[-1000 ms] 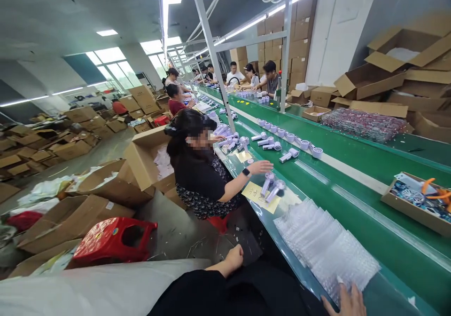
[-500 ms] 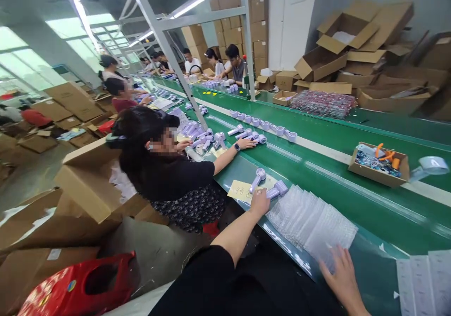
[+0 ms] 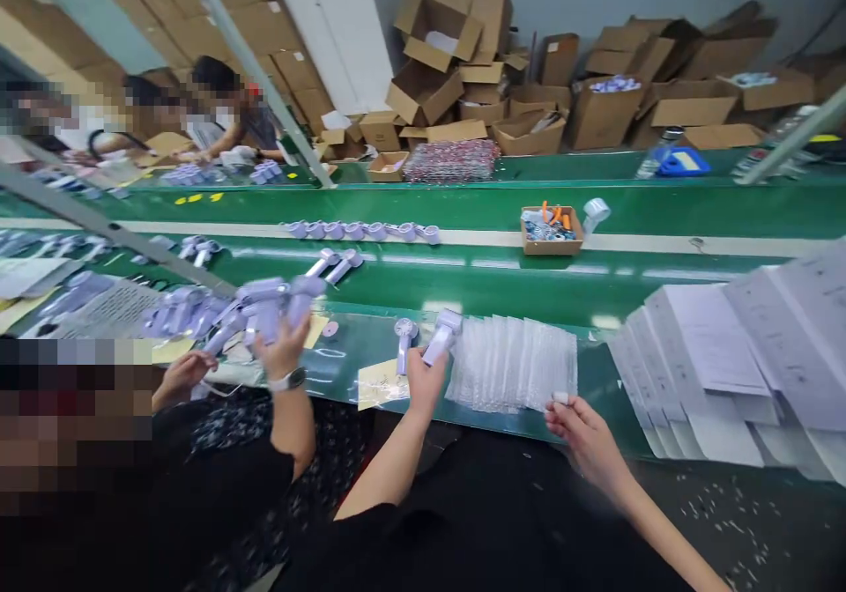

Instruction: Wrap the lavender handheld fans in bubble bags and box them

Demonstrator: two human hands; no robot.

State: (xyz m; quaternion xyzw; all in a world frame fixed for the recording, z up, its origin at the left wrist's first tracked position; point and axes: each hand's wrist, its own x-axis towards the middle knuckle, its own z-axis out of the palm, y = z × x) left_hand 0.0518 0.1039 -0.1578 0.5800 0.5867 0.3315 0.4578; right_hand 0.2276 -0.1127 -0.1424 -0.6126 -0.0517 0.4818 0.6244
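Observation:
My left hand (image 3: 425, 381) is closed round the handle of a lilac handheld fan (image 3: 444, 332), its head pointing up and away from me. Another lilac fan (image 3: 404, 343) lies just left of it, partly on a yellow paper (image 3: 378, 384). To the right, a fanned-out row of clear bubble-wrap bags (image 3: 512, 363) lies on the green bench. At the near right corner of these bags, my right hand (image 3: 574, 420) pinches the edge of a bag between thumb and fingers.
A co-worker's hand (image 3: 287, 345) at the left lifts several lilac fans. Stacked printed white sheets (image 3: 714, 336) stand at the right. Across the belt are a row of fan parts (image 3: 376, 231), a small carton of tools (image 3: 552, 247) and a bench frame post (image 3: 257, 72).
The view has swung to the right. My left hand now holds a fan raised from the bench. My right hand has gone from spread fingers to a pinch at the bags. The co-worker has picked up fans.

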